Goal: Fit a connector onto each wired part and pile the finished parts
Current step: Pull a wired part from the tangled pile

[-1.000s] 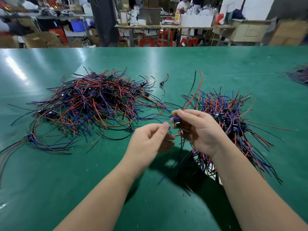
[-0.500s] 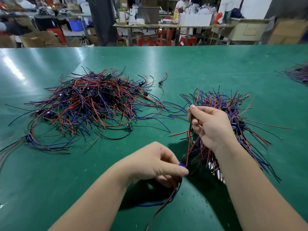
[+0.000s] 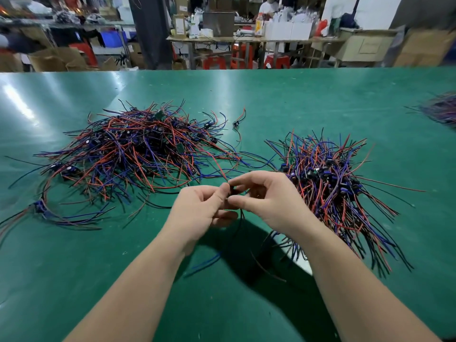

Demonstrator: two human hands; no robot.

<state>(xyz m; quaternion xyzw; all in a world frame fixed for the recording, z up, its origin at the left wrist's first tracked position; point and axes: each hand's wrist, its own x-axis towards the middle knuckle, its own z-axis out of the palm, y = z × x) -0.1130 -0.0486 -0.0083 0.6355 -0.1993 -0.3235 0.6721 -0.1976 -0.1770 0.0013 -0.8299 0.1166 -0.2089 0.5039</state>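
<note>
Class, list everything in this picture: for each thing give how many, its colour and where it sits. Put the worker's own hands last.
Table: one, green, under everything.
Loose wire pile: one, red, blue and black, left of the hands.
Second wire pile: one, same colours plus blue connectors, right of the hands.
Lone wired part: one, red and black, far side between piles.
Blurred pile: one, purplish, far right edge.
Held part: one, dark, between both hands, wires hanging.
Stools: several, red, background.
Left hand: one, pinches the held part.
Right hand: one, pinches it too.
</note>
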